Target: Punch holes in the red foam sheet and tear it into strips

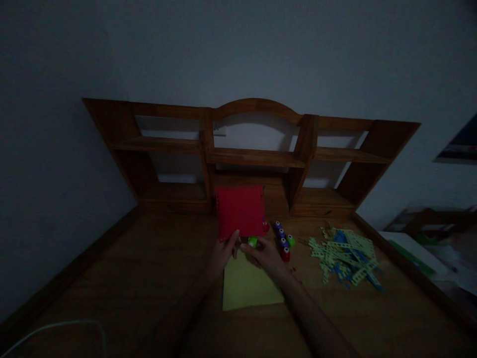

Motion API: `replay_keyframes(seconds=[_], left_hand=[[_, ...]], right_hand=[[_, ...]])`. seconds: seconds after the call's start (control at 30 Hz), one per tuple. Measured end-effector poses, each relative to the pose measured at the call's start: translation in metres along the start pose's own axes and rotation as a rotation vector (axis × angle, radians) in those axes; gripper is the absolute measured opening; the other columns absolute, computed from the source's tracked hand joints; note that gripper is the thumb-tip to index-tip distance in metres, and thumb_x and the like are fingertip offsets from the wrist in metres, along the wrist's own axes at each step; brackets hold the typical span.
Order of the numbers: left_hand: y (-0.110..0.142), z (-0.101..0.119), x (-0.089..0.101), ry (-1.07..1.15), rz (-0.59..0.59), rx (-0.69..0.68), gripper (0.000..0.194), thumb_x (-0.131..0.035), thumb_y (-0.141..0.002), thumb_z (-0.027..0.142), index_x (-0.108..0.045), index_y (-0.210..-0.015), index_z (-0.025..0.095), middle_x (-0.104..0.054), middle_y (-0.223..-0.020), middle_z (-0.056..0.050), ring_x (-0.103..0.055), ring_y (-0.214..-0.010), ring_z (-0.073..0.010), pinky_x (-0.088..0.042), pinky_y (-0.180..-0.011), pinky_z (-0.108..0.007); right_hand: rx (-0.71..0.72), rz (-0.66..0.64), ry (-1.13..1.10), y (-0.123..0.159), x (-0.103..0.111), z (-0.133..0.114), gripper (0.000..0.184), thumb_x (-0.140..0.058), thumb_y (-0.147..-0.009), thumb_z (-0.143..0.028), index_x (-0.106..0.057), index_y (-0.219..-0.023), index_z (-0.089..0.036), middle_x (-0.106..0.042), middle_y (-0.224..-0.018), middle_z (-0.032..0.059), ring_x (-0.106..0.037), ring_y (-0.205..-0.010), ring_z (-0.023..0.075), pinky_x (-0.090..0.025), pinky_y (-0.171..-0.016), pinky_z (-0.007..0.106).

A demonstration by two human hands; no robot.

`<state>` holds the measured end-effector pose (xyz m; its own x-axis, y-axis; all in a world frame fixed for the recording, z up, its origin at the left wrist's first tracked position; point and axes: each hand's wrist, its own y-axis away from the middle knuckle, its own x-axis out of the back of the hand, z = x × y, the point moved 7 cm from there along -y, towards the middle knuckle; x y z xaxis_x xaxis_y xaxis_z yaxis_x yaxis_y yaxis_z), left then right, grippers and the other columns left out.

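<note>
Square red panel (240, 211), flat, holed along its edges, just beyond the hands. Left hand (222, 254): fingers curled, thumb over the panel's lower edge; grip, from where I stand, cannot be told. Right hand (265, 252): fingers bent beside a green piece (252, 242); hold unclear. Beneath: yellow sheet (253, 289). Rightward: rounded purple pieces (283, 242); heaped, perforated pale strips (358, 244). Around: wooden desk (149, 278), arched wooden shelf unit (257, 158).

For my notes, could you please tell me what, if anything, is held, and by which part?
It cannot be told: in dim light, the left hand and right hand nearly meet by the lower edge of the red panel.
</note>
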<state>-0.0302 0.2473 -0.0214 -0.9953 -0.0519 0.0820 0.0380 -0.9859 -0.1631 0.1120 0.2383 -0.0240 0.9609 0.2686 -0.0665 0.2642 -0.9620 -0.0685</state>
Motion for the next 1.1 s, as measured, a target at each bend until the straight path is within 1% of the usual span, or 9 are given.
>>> replay_keyframes(seconds=[0.1, 0.23, 0.43, 0.57, 0.67, 0.77, 0.9, 1.1], left_hand=[[0.001, 0.002, -0.001, 0.005, -0.008, 0.027, 0.048, -0.050, -0.083, 0.058, -0.057, -0.063, 0.016, -0.048, -0.046, 0.004, -0.047, -0.043, -0.0102, -0.036, -0.047, -0.021], [0.003, 0.004, -0.005, 0.019, -0.040, 0.031, 0.048, -0.051, -0.082, 0.059, -0.056, -0.063, 0.015, -0.052, -0.051, 0.003, -0.047, -0.045, -0.0102, -0.036, -0.047, -0.021], [0.006, 0.009, -0.005, 0.008, -0.047, 0.033, 0.047, -0.051, -0.082, 0.058, -0.057, -0.063, 0.016, -0.051, -0.051, 0.003, -0.047, -0.046, -0.0106, -0.037, -0.049, -0.021], [0.006, 0.008, -0.006, -0.016, -0.049, 0.018, 0.045, -0.053, -0.081, 0.056, -0.056, -0.061, 0.016, -0.049, -0.048, 0.003, -0.047, -0.046, -0.0116, -0.037, -0.049, -0.022], [0.006, 0.006, -0.005, -0.015, -0.033, 0.002, 0.043, -0.055, -0.080, 0.055, -0.052, -0.058, 0.017, -0.047, -0.047, 0.003, -0.046, -0.046, -0.0116, -0.036, -0.048, -0.022], [0.007, 0.004, -0.006, -0.005, -0.037, 0.021, 0.044, -0.057, -0.079, 0.054, -0.048, -0.055, 0.018, -0.047, -0.047, 0.004, -0.046, -0.046, -0.0113, -0.037, -0.049, -0.022], [0.007, 0.003, -0.005, -0.022, -0.036, 0.009, 0.045, -0.056, -0.081, 0.051, -0.047, -0.052, 0.018, -0.048, -0.047, 0.003, -0.048, -0.047, -0.0114, -0.038, -0.051, -0.022], [0.005, -0.001, -0.004, -0.023, -0.024, -0.019, 0.041, -0.056, -0.081, 0.051, -0.051, -0.058, 0.017, -0.048, -0.048, 0.003, -0.047, -0.047, -0.0115, -0.039, -0.052, -0.022]], right_hand=[[0.005, -0.033, 0.009, 0.002, -0.006, -0.008, 0.040, -0.072, -0.065, -0.054, -0.067, -0.077, -0.017, -0.045, -0.049, -0.0056, -0.030, -0.041, 0.0064, -0.022, -0.040, 0.021], [0.001, -0.073, 0.027, 0.004, -0.012, -0.018, 0.038, -0.074, -0.062, -0.053, -0.065, -0.069, -0.017, -0.048, -0.055, -0.0035, -0.033, -0.047, 0.0076, -0.024, -0.043, 0.021], [0.006, -0.056, 0.062, 0.003, -0.010, -0.015, 0.038, -0.072, -0.064, -0.054, -0.064, -0.069, -0.017, -0.048, -0.059, -0.0031, -0.035, -0.051, 0.0089, -0.024, -0.045, 0.021], [0.003, -0.036, 0.085, 0.002, -0.008, -0.011, 0.037, -0.070, -0.067, -0.053, -0.062, -0.069, -0.017, -0.048, -0.061, -0.0031, -0.036, -0.053, 0.0091, -0.025, -0.047, 0.021], [0.022, -0.030, 0.090, 0.002, -0.007, -0.014, 0.037, -0.070, -0.067, -0.053, -0.062, -0.070, -0.017, -0.048, -0.061, -0.0034, -0.036, -0.054, 0.0093, -0.025, -0.048, 0.021], [0.041, -0.026, 0.113, 0.002, -0.006, -0.017, 0.037, -0.070, -0.067, -0.053, -0.062, -0.068, -0.017, -0.046, -0.058, -0.0041, -0.035, -0.053, 0.0094, -0.026, -0.049, 0.021], [0.053, -0.017, 0.139, 0.001, -0.005, -0.016, 0.036, -0.069, -0.070, -0.051, -0.062, -0.068, -0.016, -0.048, -0.062, -0.0032, -0.038, -0.056, 0.0099, -0.029, -0.052, 0.022], [0.078, -0.033, 0.199, 0.000, -0.004, -0.013, 0.039, -0.068, -0.071, -0.053, -0.063, -0.073, -0.015, -0.051, -0.066, -0.0017, -0.042, -0.060, 0.0110, -0.034, -0.057, 0.022]])
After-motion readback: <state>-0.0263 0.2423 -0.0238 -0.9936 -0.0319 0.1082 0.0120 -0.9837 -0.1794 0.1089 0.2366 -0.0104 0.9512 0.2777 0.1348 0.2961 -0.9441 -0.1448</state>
